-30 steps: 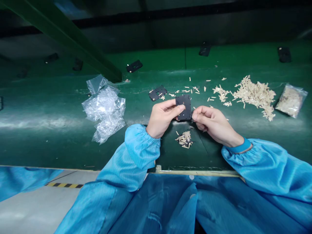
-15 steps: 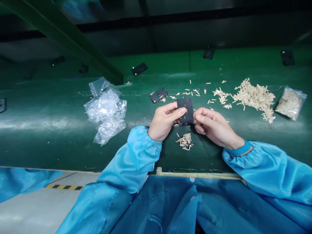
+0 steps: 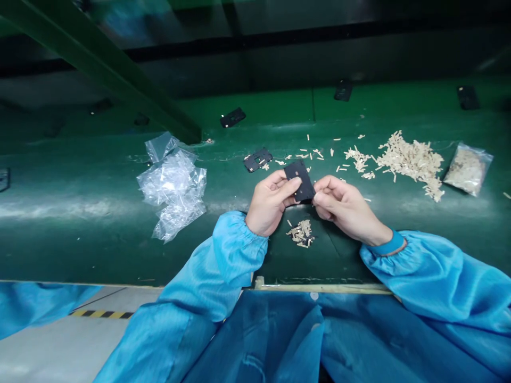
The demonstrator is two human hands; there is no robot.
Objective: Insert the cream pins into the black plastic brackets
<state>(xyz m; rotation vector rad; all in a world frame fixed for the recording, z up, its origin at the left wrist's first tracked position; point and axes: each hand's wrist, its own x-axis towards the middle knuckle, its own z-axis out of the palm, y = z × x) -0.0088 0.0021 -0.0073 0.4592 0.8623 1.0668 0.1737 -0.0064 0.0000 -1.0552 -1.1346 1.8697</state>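
Observation:
My left hand [image 3: 271,201] grips a flat black plastic plate [image 3: 300,181] with small cut-outs, thumb across its face and fingers behind. At the plate's lower right corner, my right hand [image 3: 343,206] is closed in a pinch; whether it holds the corner or some tiny piece is hidden by the fingertips. Below the plate, a small heap of beige strips [image 3: 301,233] lies on the green bench. A second black plate [image 3: 258,159] rests just beyond my left hand, with a few strips beside it.
A larger pile of beige strips [image 3: 413,159] spreads to the right, near a filled clear bag [image 3: 469,169]. Crumpled clear plastic bags [image 3: 172,183] lie left. More black plates [image 3: 233,117] lie along the back. A green post [image 3: 159,106] slants down behind the bags.
The black plate has tilted, its top leaning left and its lower right corner turned toward my right hand. My right hand has shifted slightly left; the whole view has moved a little.

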